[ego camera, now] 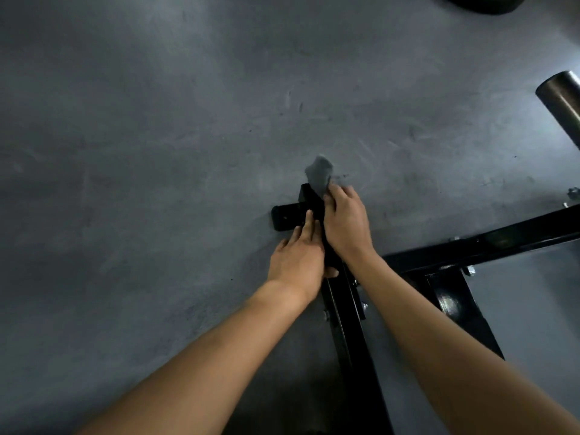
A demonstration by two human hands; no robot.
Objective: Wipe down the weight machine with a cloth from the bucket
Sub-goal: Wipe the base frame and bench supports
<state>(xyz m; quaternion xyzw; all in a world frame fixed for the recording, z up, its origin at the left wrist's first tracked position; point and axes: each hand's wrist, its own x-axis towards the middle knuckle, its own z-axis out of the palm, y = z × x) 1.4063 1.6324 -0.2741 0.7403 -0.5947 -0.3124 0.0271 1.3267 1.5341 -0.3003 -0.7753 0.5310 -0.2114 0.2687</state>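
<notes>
Right grip [345, 221] clutches grey cloth [319, 174] at black bar [348, 334] end, bar pointing away.

Gym: black machine frame [351, 334], steel weight bar [561, 98].

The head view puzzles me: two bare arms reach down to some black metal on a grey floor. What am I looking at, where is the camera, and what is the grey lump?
The camera sits on the person's head and looks down, so the arms are the person's own. The black steel frame bar is the base of a weight machine, lying on the grey concrete floor. The right hand grips a crumpled grey cloth and presses it on the far end of the bar. The left hand rests open against the bar, apparently steadying it. A round metal tube shows at the right edge. No bucket is in view.
</notes>
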